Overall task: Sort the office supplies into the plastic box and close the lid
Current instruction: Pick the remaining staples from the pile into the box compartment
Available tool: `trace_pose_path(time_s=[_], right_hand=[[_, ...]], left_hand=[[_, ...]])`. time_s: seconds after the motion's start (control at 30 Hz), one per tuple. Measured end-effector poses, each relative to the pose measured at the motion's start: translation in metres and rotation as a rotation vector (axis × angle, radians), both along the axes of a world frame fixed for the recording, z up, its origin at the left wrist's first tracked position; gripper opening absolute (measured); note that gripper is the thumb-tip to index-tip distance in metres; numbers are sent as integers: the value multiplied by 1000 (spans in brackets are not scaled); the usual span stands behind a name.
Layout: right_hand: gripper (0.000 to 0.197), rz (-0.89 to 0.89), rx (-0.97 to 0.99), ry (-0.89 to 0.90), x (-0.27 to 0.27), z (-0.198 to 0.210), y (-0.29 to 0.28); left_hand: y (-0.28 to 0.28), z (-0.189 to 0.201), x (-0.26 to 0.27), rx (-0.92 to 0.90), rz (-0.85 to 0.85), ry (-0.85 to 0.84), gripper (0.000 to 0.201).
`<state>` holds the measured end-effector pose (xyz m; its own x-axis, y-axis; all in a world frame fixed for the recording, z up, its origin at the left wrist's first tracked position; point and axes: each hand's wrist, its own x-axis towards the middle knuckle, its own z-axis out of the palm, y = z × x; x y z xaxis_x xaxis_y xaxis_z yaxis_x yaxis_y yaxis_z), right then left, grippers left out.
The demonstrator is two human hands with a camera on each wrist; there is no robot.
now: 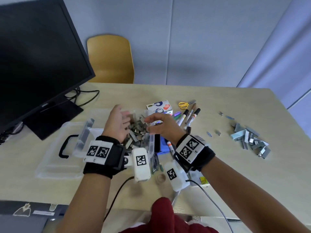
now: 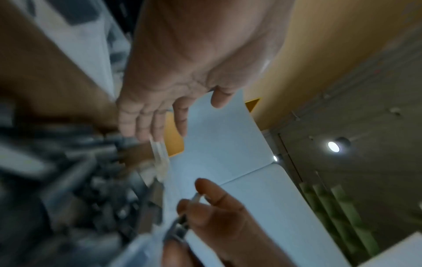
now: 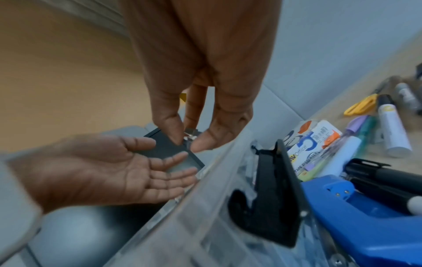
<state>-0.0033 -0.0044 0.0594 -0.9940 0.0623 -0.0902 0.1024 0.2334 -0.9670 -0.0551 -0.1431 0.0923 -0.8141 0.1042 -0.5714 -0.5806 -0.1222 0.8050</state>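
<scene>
Head view shows two hands over one clear plastic box (image 1: 151,142) near the middle of the table (image 1: 218,174), its lid (image 1: 55,158) lying flat to the left. Left hand (image 1: 117,125) is spread flat, palm up, holding nothing. Right hand (image 3: 200,101) pinches a small metal staple strip (image 3: 190,136) between thumb and fingertips. Staples (image 1: 137,132) fill one compartment; another pile (image 1: 250,138) sits well to the right with bare table around it. Three markers (image 1: 190,115) and one pair of scissors (image 1: 184,104) lie behind the box.

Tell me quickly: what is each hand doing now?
Left hand: open, palm up, holds nothing.
Right hand: pinches a small metal staple piece.
</scene>
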Motion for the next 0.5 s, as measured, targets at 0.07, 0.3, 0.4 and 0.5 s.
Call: trace_pose_path(time_s=[0.07, 0.3, 0.4, 0.5], right_hand=[[24, 34, 91, 15, -3, -3, -18], [21, 272, 438, 123, -7, 2, -55], [30, 100, 674, 166, -19, -1, -54], [46, 159, 1087, 21, -23, -15, -55]], left_hand=[[-16, -4, 5, -137, 74, 164, 31], [-48, -47, 20, -1003, -68, 511, 21], [-48, -56, 23, -1159, -168, 600, 24], [-47, -58, 20, -1147, -190, 588, 26]])
